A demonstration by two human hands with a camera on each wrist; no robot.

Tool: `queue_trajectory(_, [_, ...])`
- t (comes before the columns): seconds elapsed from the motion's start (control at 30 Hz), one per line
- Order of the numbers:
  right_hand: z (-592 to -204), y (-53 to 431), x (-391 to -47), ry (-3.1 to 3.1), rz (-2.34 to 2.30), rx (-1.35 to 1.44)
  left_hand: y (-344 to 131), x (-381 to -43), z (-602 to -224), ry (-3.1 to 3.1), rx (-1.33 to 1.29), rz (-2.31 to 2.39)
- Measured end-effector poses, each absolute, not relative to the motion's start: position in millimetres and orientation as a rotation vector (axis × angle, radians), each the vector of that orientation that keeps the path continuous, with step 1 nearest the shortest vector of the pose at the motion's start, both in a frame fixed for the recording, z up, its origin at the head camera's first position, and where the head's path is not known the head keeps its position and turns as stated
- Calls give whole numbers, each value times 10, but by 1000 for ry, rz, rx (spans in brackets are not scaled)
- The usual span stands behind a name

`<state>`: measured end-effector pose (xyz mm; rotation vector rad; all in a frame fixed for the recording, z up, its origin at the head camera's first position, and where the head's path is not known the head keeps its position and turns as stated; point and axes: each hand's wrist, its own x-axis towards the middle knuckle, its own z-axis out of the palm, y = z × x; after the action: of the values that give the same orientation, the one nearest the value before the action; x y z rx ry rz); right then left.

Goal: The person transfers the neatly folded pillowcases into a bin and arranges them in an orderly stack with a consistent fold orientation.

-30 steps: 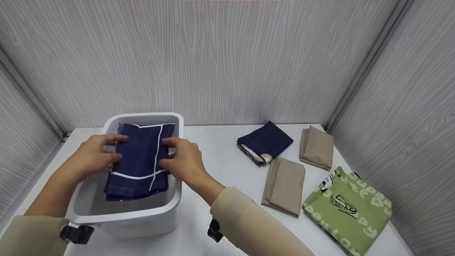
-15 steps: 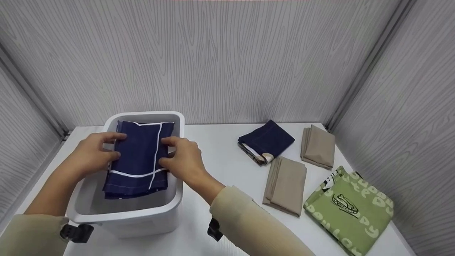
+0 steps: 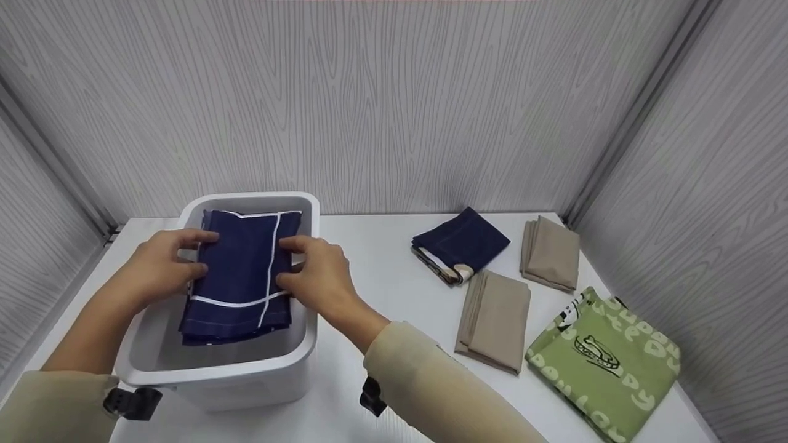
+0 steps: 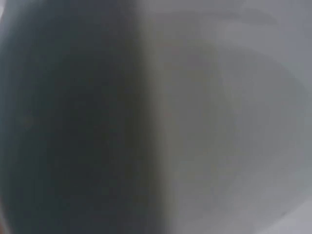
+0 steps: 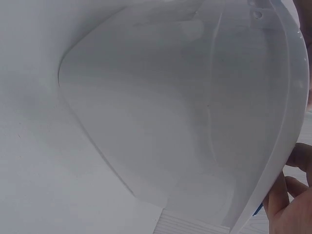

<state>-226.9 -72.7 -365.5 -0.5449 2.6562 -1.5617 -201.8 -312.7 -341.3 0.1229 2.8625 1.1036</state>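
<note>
Hands: left hand [image 3: 163,264] and right hand [image 3: 317,274] grasp opposite sides of a folded navy cloth [image 3: 241,277], fingers curled over its edges.
Cloth: held partly inside a white bin [image 3: 246,369], white trim lines showing.
Nearby: folded navy piece [image 3: 462,243], two folded tan cloths [image 3: 492,320] [image 3: 550,252], green printed cloth [image 3: 606,363], all well right of the bin.
Setting: white table [image 3: 381,271], grey wood-grain walls [image 3: 369,92].
Left wrist view: blurred.
</note>
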Motion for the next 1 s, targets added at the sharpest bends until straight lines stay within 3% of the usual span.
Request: queue_trajectory(1.0, [-3671,-720,-2272,2689,-1533,-556,-3181,-1994,-3465,2854,116,1154])
